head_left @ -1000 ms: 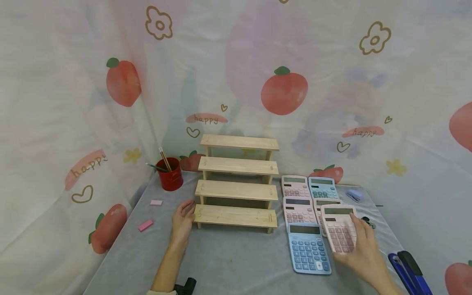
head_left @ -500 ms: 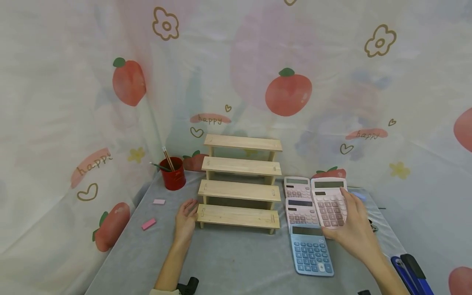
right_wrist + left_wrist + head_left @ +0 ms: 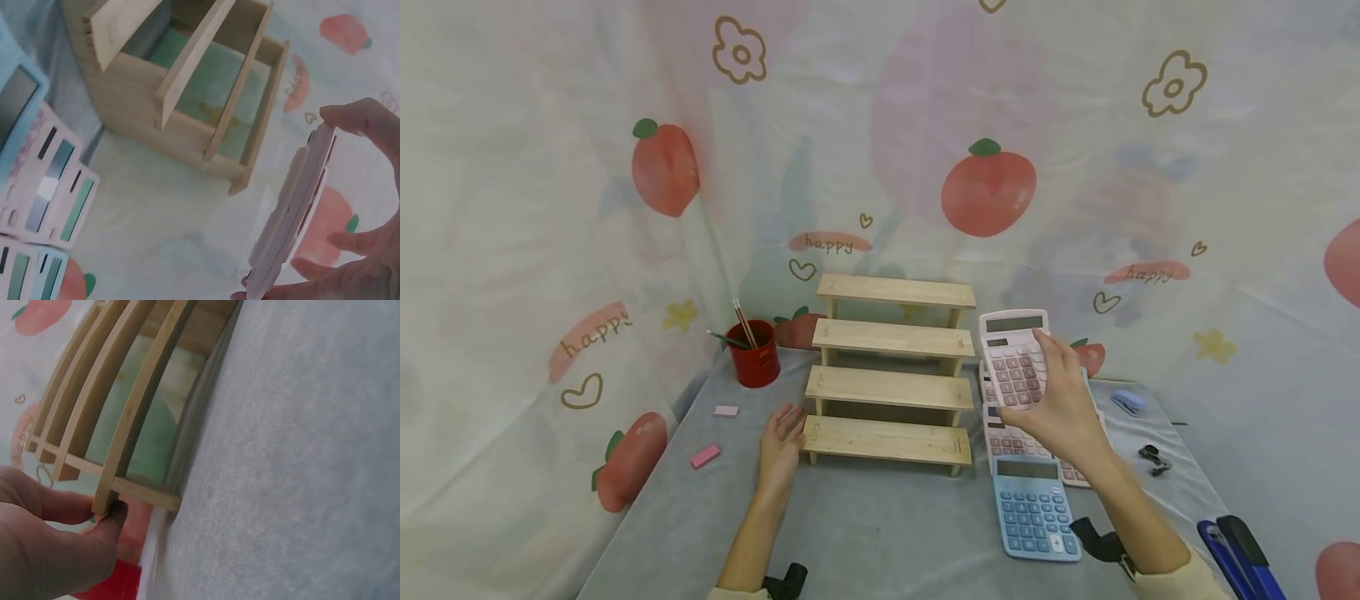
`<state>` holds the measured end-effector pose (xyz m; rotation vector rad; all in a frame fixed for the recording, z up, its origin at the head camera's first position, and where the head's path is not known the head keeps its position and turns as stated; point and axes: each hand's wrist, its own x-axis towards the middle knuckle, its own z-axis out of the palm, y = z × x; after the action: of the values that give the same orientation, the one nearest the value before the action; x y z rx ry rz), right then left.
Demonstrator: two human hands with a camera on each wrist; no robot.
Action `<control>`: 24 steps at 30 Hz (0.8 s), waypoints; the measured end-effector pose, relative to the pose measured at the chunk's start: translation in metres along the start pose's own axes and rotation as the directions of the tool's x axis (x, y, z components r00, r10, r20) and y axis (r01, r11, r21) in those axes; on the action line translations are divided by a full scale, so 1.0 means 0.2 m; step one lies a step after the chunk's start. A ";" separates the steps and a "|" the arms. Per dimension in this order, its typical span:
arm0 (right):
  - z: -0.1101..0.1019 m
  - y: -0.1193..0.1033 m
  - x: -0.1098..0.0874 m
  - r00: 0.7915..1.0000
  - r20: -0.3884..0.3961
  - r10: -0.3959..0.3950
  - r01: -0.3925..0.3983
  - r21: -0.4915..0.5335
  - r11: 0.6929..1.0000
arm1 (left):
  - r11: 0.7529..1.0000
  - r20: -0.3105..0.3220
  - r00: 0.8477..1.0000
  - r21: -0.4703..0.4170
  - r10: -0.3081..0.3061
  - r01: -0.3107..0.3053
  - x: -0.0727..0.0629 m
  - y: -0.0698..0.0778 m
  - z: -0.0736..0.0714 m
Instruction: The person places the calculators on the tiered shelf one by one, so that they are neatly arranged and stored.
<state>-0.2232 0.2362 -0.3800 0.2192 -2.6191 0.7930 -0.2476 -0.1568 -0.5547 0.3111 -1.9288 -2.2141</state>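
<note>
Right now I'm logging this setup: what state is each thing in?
Held pink calculator: in midair, tilted
Right hand: gripping that calculator
Wooden shelf: standing
Left hand: pinching the shelf's lowest board
Red cup: upright, sticks inside
Front blue calculator: face up
Other calculators: face up, partly hidden
Pink erasers: lying flat
Small blue item: lying down
Black item: lying down
Blue-and-black tool: lying, cut off

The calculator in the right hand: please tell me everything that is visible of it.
The calculator is pale pink, slim and plastic-looking, with a grey display, a dark strip under it and darker pink keys. The right hand holds it tilted by its edges, clear of the other calculators, right of the wooden stand, keys facing the head camera.
</note>
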 end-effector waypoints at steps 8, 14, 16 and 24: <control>0.10 -0.11 0.19 1.000 0.017 0.012 -0.013 0.037 0.999 | 1.000 0.010 1.000 -0.014 -0.012 0.012 0.01 -0.01 -0.01; 0.19 -0.20 0.32 1.000 0.030 -0.004 0.001 0.093 0.996 | 1.000 0.013 1.000 -0.017 0.000 0.001 -0.01 0.00 -0.02; 0.21 -0.23 0.35 1.000 0.029 -0.012 0.009 0.102 0.995 | 1.000 0.009 1.000 -0.013 -0.001 0.001 -0.02 0.00 -0.03; 0.33 -0.36 0.48 0.999 0.030 -0.014 0.009 0.153 0.988 | 1.000 0.005 1.000 -0.007 0.013 -0.013 -0.01 0.00 0.00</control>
<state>-0.3141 0.1369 -0.3543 0.2914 -2.5849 0.9951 -0.2449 -0.1565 -0.5541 0.2909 -1.9198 -2.2151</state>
